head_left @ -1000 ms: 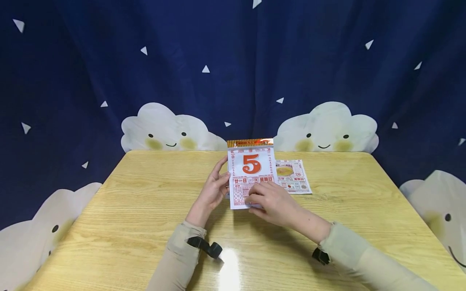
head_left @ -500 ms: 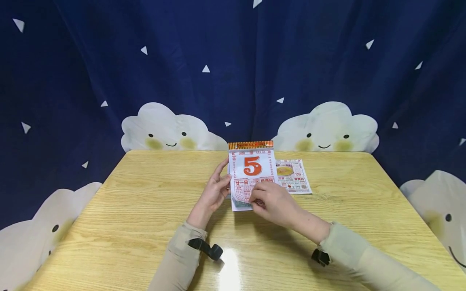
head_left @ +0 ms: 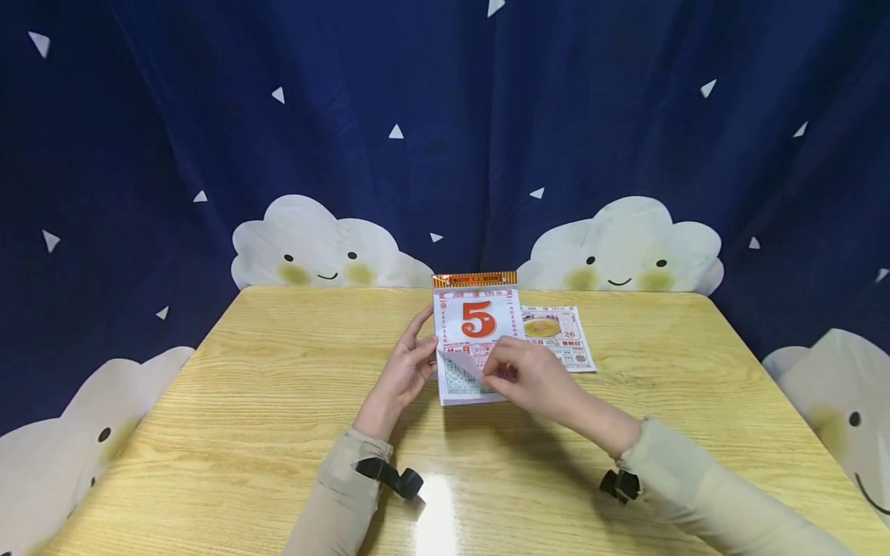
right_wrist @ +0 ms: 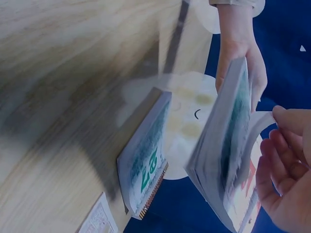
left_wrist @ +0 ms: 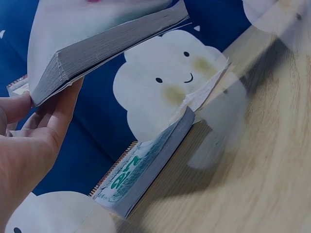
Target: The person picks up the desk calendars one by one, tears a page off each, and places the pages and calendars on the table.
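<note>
A thick tear-off calendar [head_left: 478, 318], its top page printed with a large red 5, is held tilted above the table. My left hand [head_left: 403, 374] grips its left side, thumb on the front edge and fingers behind, as the left wrist view shows. At the lower right, my right hand [head_left: 531, 378] pinches the bottom of the top page [right_wrist: 262, 122] between thumb and fingertips. That page curls up from the block, baring green print on the sheet underneath. Its upper part still lies against the block beneath the orange-and-gold header [head_left: 476, 279].
A second calendar block [right_wrist: 148, 155] with a green numeral lies on the wooden table [head_left: 278, 417], mostly hidden behind the held one in the head view. To its right lies a sheet [head_left: 570, 340] showing a bowl and 26. A dark blue curtain [head_left: 445, 116] stands behind.
The right fingers, first lying on the lower part of the page, have taken hold of its bottom and peeled it upward. The left hand keeps its grip; the calendar has dipped slightly.
</note>
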{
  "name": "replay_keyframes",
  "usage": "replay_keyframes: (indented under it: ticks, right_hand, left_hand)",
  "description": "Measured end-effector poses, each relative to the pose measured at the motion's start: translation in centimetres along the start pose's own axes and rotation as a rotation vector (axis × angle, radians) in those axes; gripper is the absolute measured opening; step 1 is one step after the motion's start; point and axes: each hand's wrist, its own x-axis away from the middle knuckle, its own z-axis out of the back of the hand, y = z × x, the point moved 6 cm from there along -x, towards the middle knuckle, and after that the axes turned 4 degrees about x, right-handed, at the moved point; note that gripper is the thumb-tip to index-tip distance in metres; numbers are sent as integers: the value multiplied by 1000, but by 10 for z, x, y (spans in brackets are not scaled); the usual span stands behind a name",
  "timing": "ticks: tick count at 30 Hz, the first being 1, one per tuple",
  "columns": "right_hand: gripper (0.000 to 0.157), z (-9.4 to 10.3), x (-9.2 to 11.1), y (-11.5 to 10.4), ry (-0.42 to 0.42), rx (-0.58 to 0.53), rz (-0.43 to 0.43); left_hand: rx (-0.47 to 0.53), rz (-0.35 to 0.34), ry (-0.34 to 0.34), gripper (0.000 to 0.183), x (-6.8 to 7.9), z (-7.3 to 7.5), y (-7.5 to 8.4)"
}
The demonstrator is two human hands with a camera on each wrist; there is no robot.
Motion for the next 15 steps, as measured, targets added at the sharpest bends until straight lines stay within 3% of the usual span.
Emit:
replay_keyframes:
  ticks: [15]
  right_hand:
    - [9,16,-10,17,32,-91,-118]
  left_hand:
    - [22,0,-12,57,0,-1,0]
